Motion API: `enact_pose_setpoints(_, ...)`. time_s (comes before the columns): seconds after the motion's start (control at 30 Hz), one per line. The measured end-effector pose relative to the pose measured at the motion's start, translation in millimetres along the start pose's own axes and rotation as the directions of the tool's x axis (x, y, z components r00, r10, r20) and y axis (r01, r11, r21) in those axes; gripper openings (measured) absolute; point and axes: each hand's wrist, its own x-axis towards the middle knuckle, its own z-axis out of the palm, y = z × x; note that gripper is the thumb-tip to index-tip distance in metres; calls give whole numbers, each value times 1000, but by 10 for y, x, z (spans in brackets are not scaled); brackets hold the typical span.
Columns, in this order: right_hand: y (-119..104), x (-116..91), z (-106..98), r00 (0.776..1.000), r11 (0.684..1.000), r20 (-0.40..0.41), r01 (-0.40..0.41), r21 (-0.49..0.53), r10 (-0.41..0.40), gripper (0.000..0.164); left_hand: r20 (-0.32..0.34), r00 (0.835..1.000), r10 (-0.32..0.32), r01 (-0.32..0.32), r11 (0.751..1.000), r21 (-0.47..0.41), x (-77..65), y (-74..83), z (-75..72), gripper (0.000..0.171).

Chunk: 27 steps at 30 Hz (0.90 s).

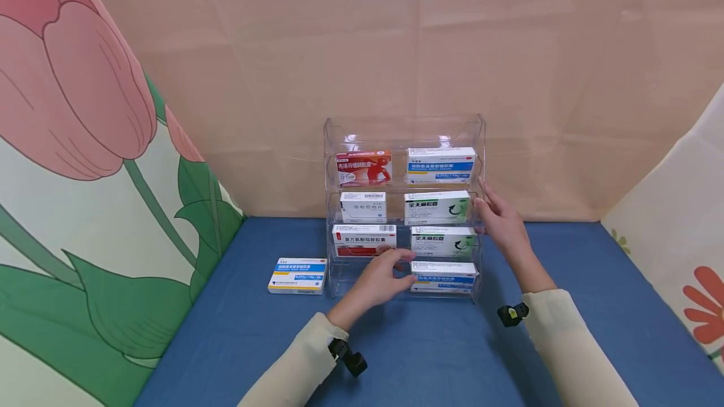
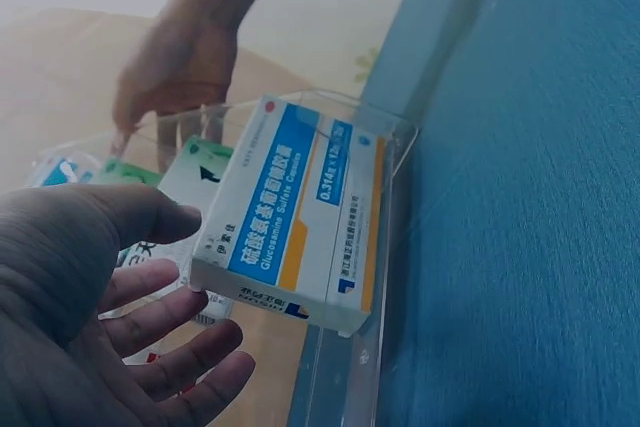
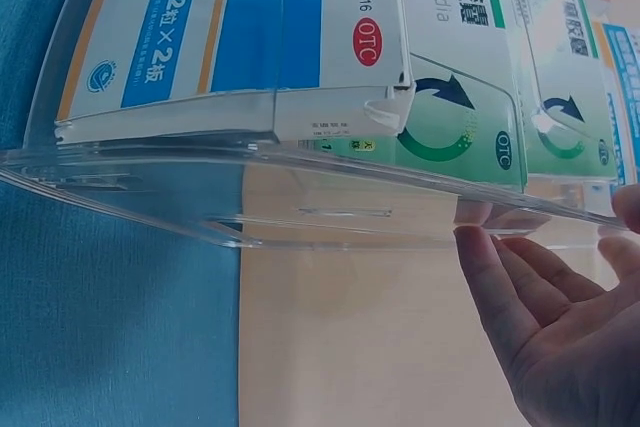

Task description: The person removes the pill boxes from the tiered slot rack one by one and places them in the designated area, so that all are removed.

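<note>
While the left hand is loosely spread, fingertips beside a white-and-blue cardboard box, the right hand grips a clear plastic tiered stand, at its side

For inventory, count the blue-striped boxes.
3: one box upper right in the rack, one box lower right in it, one box on the table left of it. Others may be hidden.
</note>
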Motion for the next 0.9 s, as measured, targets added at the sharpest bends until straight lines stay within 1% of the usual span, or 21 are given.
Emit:
enact_pose_setpoints(0.13,2,4,7,1000,1000,-5,-4,5,4,65,1,1000,-5,5,1000,27,13,7,32,45)
enact_pose_setpoints(0.3,8,8,12,1000,1000,-5,9,9,-9,65,2,1000,4,-5,996,85,22,23,72,38)
enact_pose_setpoints(0.4,11,7,15,1000,1000,-7,11,6,-11,65,3,1000,-1,1,992,129,27,28,105,35)
enact_pose_setpoints(0.5,10,2,18,1000,1000,-8,13,3,-13,65,4,1000,-13,12,989,148,29,27,134,34)
enact_pose_setpoints(0.57,6,-5,19,1000,1000,-8,16,2,-16,66,3,1000,-20,19,990,141,30,25,145,33)
enact_pose_setpoints(0.73,0,-9,19,1000,1000,-7,17,-1,-17,65,-8,1000,-13,14,997,79,19,38,127,31)
enact_pose_setpoints(0.9,-4,-15,9,1000,1000,-4,2,3,-2,63,-38,999,30,-29,999,20,-4,79,45,31)
